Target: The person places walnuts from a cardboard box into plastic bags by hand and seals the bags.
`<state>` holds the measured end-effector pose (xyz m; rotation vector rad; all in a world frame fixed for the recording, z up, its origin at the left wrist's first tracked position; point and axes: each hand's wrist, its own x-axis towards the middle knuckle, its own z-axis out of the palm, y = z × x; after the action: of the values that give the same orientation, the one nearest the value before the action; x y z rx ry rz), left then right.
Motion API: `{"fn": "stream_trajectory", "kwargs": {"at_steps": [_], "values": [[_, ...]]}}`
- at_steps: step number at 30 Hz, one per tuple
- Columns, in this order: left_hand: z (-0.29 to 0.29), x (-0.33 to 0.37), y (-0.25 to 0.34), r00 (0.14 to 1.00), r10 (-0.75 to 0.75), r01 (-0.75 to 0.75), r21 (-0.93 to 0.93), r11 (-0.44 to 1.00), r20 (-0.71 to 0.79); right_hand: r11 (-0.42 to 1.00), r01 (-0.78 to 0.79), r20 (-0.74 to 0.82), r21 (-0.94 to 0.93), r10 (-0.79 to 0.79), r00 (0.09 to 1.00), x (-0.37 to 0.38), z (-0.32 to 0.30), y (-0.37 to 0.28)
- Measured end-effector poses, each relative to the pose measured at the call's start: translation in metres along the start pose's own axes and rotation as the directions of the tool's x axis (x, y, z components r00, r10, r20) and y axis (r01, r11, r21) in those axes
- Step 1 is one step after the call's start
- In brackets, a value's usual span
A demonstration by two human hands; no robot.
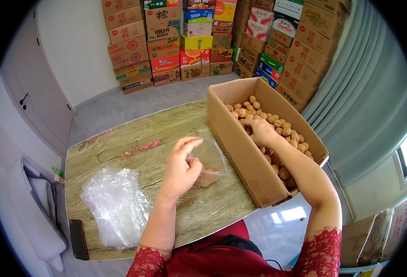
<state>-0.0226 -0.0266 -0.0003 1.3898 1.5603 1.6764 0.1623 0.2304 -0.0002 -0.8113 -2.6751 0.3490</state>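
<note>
- Fingers of the left hand [181, 167] pinch the rim of a clear plastic bag [211, 161], which rests on the wooden table [166, 129] just beside the cardboard box [240, 152]; a few walnuts show through its film.
- Fingers of the right hand [260, 130] curl down among the walnuts [277, 127] inside the box; whether they enclose a nut cannot be told.
- Keep the bag mouth spread and tilted toward the box wall, so that each nut has a short path.
- Take only as many nuts as the curled fingers can enclose, judged safest against spills.
- Hold the pinch high on the rim; a low grip likely lets the mouth collapse.
- Leave the stack of spare bags [115, 205] and the dark phone [78, 239], at the table's near left, undisturbed.
</note>
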Motion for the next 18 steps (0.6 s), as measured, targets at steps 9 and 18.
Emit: {"fn": "stream_trajectory", "kwargs": {"at_steps": [9, 18], "values": [[0.001, -0.001, 0.003, 0.999, -0.04, 0.04, -0.056, 0.998, 0.002, 0.614, -0.342, 0.19, 0.711, 0.301, 0.934, 0.004, -0.078, -0.031], [0.011, 0.001, -0.003, 0.998, -0.037, 0.037, 0.004, 0.999, 0.046, 0.866, 0.382, -0.008, 0.322, -0.401, 0.916, -0.028, -0.051, -0.143]]}}
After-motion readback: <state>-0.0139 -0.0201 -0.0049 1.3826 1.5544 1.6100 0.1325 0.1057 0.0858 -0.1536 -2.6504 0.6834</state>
